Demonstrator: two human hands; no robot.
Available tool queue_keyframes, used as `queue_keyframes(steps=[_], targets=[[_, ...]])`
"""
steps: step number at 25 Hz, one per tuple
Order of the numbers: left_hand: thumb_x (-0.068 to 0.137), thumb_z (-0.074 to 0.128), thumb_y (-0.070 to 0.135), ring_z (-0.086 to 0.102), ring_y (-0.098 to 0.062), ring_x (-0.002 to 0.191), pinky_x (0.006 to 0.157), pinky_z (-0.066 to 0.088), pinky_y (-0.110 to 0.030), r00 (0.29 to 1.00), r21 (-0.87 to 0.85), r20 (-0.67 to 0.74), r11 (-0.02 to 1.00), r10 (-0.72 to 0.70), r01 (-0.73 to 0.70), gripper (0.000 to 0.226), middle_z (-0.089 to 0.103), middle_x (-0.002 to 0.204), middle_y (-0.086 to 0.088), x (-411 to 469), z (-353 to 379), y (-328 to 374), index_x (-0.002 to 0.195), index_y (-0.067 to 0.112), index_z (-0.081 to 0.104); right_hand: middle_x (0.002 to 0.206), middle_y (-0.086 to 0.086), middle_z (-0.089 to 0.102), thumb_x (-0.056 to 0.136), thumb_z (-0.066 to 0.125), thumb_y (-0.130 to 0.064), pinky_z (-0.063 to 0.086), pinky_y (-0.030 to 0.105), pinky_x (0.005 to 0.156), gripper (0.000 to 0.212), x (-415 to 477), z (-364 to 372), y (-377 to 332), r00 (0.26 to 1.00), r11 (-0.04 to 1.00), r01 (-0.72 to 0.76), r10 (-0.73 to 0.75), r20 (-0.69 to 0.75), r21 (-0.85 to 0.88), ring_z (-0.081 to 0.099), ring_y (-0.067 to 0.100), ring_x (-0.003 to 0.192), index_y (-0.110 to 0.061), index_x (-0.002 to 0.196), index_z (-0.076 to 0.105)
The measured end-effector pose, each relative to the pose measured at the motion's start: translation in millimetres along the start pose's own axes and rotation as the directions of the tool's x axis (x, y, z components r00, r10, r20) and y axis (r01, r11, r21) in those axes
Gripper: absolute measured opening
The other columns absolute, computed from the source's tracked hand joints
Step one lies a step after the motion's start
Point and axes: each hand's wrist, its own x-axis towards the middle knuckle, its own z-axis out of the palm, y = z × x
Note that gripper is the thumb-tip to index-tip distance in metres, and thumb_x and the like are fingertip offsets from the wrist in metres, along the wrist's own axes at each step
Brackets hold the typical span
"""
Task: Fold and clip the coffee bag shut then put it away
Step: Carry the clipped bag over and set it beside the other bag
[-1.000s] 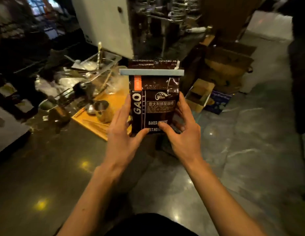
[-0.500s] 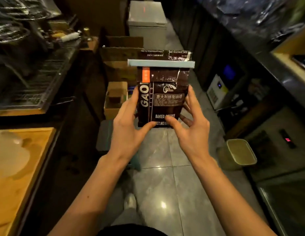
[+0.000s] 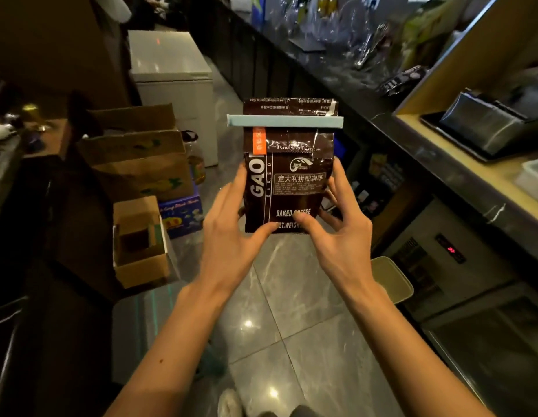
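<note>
Two bare forearms reaching forward over tiled floor [image 3: 292, 341], each ending in a hand on the coffee bag [image 3: 289, 188]. Left hand [image 3: 231, 239] cupped on the bag's left edge, thumb pressed to the lower front; right hand [image 3: 340, 236] mirrored on the right edge, thumb on the print near the bottom, fingers spread behind. Both closed around the bag, carrying it in mid-air, resting on nothing. Bag upright, long axis vertical, label toward the camera, centred between the hands and equally near each. Top folded over and pinched under a pale blue clip [image 3: 285, 121] lying crosswise, so folding and clipping judged done; putting away judged left. Farther off: cardboard boxes [image 3: 135, 158] left, dark counter [image 3: 367, 94] running along the right, white chest freezer [image 3: 171, 73] beyond. Storage spot cannot be told; right-side counter judged closest reach.
</note>
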Motion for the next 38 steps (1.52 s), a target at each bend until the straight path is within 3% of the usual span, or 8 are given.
queue_keyframes(steps=[7,12,14,19,24,29,33,38], targets=[[0.074,0.081,0.024,0.04,0.017,0.119,0.1,0.037,-0.006,0.999,-0.03,0.043,0.999,0.024,-0.023,0.102,0.038,0.134,0.016,105,43,-47,0.151,0.032,0.014,0.132,-0.035,0.041,0.081,0.076,-0.013,0.048,0.031,0.105,0.09,99,10,46,0.999,0.997,-0.004,0.0,-0.051,-0.072,0.04,-0.024,0.122,-0.033,0.15,0.021],[0.074,0.082,0.017,0.044,0.013,0.121,0.102,0.04,-0.013,0.995,-0.06,0.082,0.997,0.048,-0.043,0.101,0.041,0.13,0.019,191,125,-73,0.154,0.023,0.021,0.136,-0.034,0.041,0.081,0.077,-0.014,0.047,0.036,0.107,0.089,183,-18,119,0.993,0.997,-0.012,0.003,-0.121,-0.072,0.04,-0.019,0.127,-0.031,0.151,0.025],[0.073,0.083,0.018,0.045,0.009,0.122,0.103,0.042,-0.018,0.993,-0.033,0.089,0.997,0.077,-0.075,0.101,0.04,0.13,0.021,227,162,-78,0.154,0.02,0.021,0.137,-0.033,0.042,0.081,0.077,-0.013,0.043,0.033,0.11,0.089,219,-36,149,0.993,0.998,-0.016,0.009,-0.117,-0.057,0.039,-0.017,0.129,-0.031,0.151,0.025],[0.076,0.081,0.02,0.046,0.0,0.125,0.104,0.041,-0.016,0.988,0.001,0.106,0.994,0.108,-0.109,0.099,0.041,0.134,0.014,317,235,-80,0.154,0.02,0.02,0.135,-0.03,0.044,0.081,0.077,-0.012,0.035,0.005,0.103,0.09,313,-76,208,0.991,0.998,-0.029,0.023,-0.129,-0.049,0.04,-0.023,0.124,-0.031,0.15,0.022],[0.082,0.076,0.016,0.046,0.007,0.123,0.101,0.037,-0.007,0.994,-0.049,0.071,0.995,0.088,-0.084,0.086,0.042,0.132,0.02,397,278,-105,0.152,0.02,0.024,0.132,-0.034,0.044,0.08,0.077,-0.012,0.039,0.009,0.103,0.09,394,-75,254,0.991,0.999,-0.04,0.037,-0.132,-0.021,0.044,-0.019,0.124,-0.03,0.151,0.023],[0.08,0.077,0.015,0.05,-0.001,0.126,0.1,0.046,-0.018,0.994,-0.104,0.061,0.991,0.09,-0.083,0.086,0.047,0.134,0.013,483,304,-167,0.15,0.021,0.027,0.127,-0.033,0.045,0.079,0.077,-0.006,0.034,-0.002,0.094,0.089,475,-42,301,0.984,0.995,-0.068,0.056,-0.172,-0.067,0.042,-0.027,0.116,-0.022,0.151,0.027],[0.08,0.079,0.015,0.05,-0.007,0.13,0.101,0.05,-0.027,0.988,-0.195,0.135,0.98,0.069,-0.041,0.086,0.048,0.142,0.005,561,307,-218,0.151,0.019,0.03,0.126,-0.035,0.043,0.08,0.077,-0.005,0.034,-0.002,0.094,0.088,542,-1,322,0.97,0.988,-0.119,0.094,-0.224,-0.101,0.041,-0.028,0.117,-0.023,0.15,0.027],[0.081,0.077,0.014,0.049,-0.003,0.129,0.1,0.049,-0.023,0.964,-0.285,0.249,0.958,0.091,-0.017,0.087,0.049,0.142,0.004,655,323,-262,0.152,0.025,0.027,0.13,-0.033,0.043,0.081,0.076,-0.007,0.041,0.007,0.098,0.089,616,32,348,0.93,0.973,-0.195,0.142,-0.34,-0.127,0.043,-0.023,0.12,-0.029,0.151,0.026]])
